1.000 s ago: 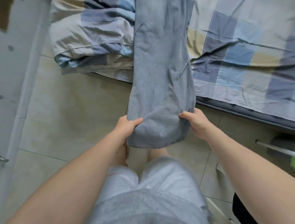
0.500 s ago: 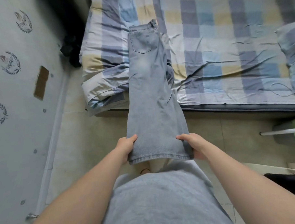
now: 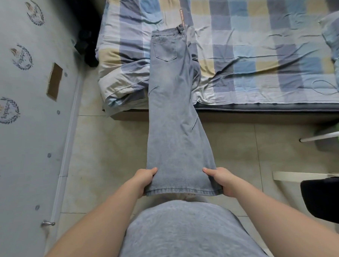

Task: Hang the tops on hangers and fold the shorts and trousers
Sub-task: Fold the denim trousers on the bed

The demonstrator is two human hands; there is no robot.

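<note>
Faded denim jeans (image 3: 173, 112) folded leg-on-leg, waist on checked bed (image 3: 258, 46), legs stretched over tiled floor (image 3: 111, 146). Left hand (image 3: 144, 180) and right hand (image 3: 221, 179) fingers curled, gripping the hem corners.

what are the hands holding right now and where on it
Both grip the jeans at the hem end: left hand on one side edge, right hand on the other. The waist end lies on the bed.
</note>
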